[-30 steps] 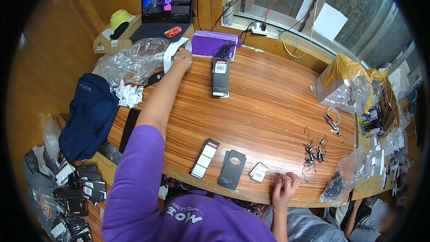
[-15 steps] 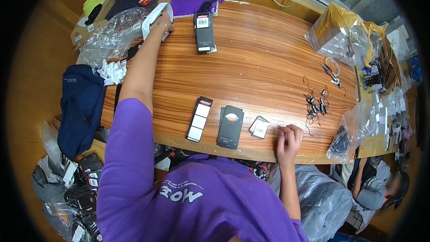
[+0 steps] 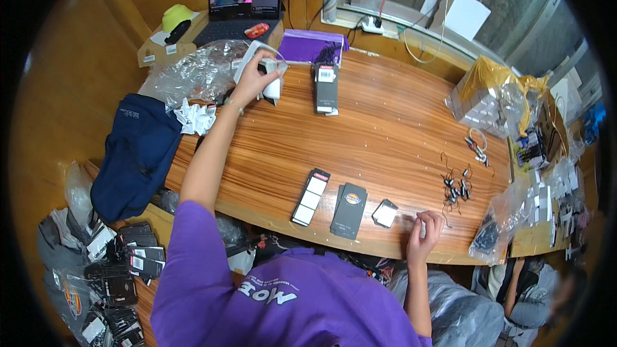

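Observation:
At the far left of the table my left hand (image 3: pixel 256 78) grips a white and grey plastic device (image 3: pixel 272 89) with a curved band. Its exact kind does not show. My right hand (image 3: pixel 424 234) rests by the near table edge with its fingers curled in; whether anything small lies inside is hidden. Just left of it sits a small stack of white tags (image 3: pixel 385 213). Beyond that are dark grey hang tags (image 3: pixel 349 211) and a black tag strip with white labels (image 3: pixel 311 197). Further away lies a stack of dark tags (image 3: pixel 326 90) with black cords.
Black strings with small clips (image 3: pixel 456 187) lie at the right, near a clear plastic bag (image 3: pixel 500 225). A laptop (image 3: pixel 243 1), a purple packet (image 3: pixel 301 47) and crumpled plastic (image 3: pixel 193 72) are at the back left. A navy bag (image 3: pixel 136 154) hangs over the left edge. Another person (image 3: pixel 532 302) sits lower right.
My left hand has drawn the white device a little nearer and turned it, so more of it shows. The whole view has shifted with my head. My right hand stays curled by the edge.

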{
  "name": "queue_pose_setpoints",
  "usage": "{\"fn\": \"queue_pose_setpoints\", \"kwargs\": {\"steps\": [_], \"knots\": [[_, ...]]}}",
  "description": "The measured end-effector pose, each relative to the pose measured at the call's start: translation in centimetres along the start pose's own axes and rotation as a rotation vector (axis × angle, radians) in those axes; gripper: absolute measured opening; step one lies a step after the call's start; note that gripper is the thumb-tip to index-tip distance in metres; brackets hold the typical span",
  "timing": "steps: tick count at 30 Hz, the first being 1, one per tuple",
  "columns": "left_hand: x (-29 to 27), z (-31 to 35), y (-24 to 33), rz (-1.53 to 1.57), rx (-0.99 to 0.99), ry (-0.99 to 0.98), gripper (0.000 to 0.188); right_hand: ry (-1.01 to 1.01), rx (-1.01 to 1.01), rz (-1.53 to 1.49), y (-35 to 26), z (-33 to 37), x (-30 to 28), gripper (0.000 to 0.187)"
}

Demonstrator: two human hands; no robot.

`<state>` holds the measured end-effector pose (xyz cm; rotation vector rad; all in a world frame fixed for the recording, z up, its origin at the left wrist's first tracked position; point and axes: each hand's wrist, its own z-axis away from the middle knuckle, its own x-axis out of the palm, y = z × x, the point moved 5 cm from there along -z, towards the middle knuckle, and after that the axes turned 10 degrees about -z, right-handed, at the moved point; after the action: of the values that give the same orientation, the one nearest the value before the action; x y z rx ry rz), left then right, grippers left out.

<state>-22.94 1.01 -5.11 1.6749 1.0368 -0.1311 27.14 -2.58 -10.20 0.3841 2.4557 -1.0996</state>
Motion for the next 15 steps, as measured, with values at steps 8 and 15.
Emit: {"fn": "queue_pose_setpoints", "kwargs": {"steps": [8, 15], "knots": [[-1.2, 9.0, 8.9, 0.915, 0.103, -0.036, 0.034, -0.315, 0.376, -1.015, -10.1, -7.8, 13.5, 0.068], [1.5, 12.8, 10.9, 0.839, 0.083, -0.006, 0.031, -0.599, 0.636, -1.396, -12.9, -5.3, 21.0, 0.060]]}}
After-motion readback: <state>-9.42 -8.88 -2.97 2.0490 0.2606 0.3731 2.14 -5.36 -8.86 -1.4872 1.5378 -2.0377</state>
